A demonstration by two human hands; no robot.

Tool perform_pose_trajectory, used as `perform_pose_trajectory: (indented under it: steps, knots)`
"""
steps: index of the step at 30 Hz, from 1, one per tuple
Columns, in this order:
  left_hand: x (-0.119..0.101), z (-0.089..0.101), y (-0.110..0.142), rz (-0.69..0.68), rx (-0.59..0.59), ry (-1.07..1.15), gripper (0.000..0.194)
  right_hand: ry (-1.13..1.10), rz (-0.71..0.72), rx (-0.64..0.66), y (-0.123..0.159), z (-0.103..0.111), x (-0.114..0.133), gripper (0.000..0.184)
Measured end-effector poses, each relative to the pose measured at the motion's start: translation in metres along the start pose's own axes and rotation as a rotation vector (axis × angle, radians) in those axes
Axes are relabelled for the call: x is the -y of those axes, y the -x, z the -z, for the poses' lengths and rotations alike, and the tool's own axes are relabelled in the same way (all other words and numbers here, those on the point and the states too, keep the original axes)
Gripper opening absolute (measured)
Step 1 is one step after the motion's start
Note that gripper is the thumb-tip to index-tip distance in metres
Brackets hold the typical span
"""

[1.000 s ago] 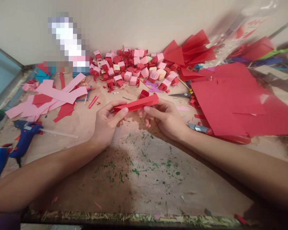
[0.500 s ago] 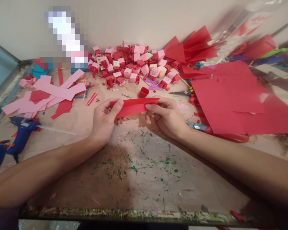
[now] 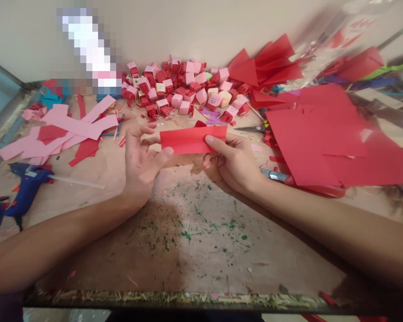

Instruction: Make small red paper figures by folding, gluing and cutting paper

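A creased strip of red paper (image 3: 188,141) is held up above the worktable, its fold running lengthwise and its two sides opened out toward me. My right hand (image 3: 233,156) pinches the strip's right end, thumb in front and fingers behind. At the left end, my left hand (image 3: 143,161) has its thumb on the lower corner and a finger reaching behind the paper; its upper fingers are raised off it. Just behind the strip, a small red folded paper piece (image 3: 200,124) is partly hidden.
Many small pink and red paper boxes (image 3: 177,100) are piled by the wall. Pink paper strips (image 3: 77,123) and a blue glue gun (image 3: 28,181) lie left. Scissors (image 3: 255,129), a grey-and-red cutter (image 3: 273,174) and red sheets (image 3: 315,138) lie right. Green flecks mark the worktable (image 3: 201,259).
The strip has turned from nearly edge-on to face me, showing its inner crease. My left hand has loosened, lifting its upper fingers, while my right hand keeps its pinch.
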State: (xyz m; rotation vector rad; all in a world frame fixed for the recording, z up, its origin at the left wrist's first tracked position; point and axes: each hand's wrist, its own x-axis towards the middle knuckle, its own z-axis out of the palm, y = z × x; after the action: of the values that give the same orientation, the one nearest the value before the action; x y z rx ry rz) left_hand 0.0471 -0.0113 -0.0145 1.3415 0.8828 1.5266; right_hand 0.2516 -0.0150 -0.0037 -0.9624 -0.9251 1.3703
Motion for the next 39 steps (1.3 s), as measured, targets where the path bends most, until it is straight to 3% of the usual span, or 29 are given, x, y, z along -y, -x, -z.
perform_pose_trajectory:
  steps: [4,6,21,31,39]
  knots:
    - [-0.003,0.001,0.001,-0.053,0.147,-0.154,0.030,-0.044,0.002,-0.004,0.000,0.001,0.000,0.019]
    - [-0.003,0.000,0.000,-0.026,0.159,-0.197,0.025,-0.052,0.000,0.007,0.000,0.002,0.000,0.020]
    - [-0.010,-0.008,0.000,0.117,0.056,-0.228,0.003,-0.025,-0.018,0.031,0.001,0.001,0.002,0.020]
    - [0.000,-0.003,-0.001,0.164,-0.033,-0.137,0.008,0.038,0.024,0.158,0.005,-0.001,0.004,0.025]
    - [0.001,-0.005,0.000,0.188,-0.062,-0.127,0.014,0.112,0.016,0.158,0.005,0.000,0.001,0.025]
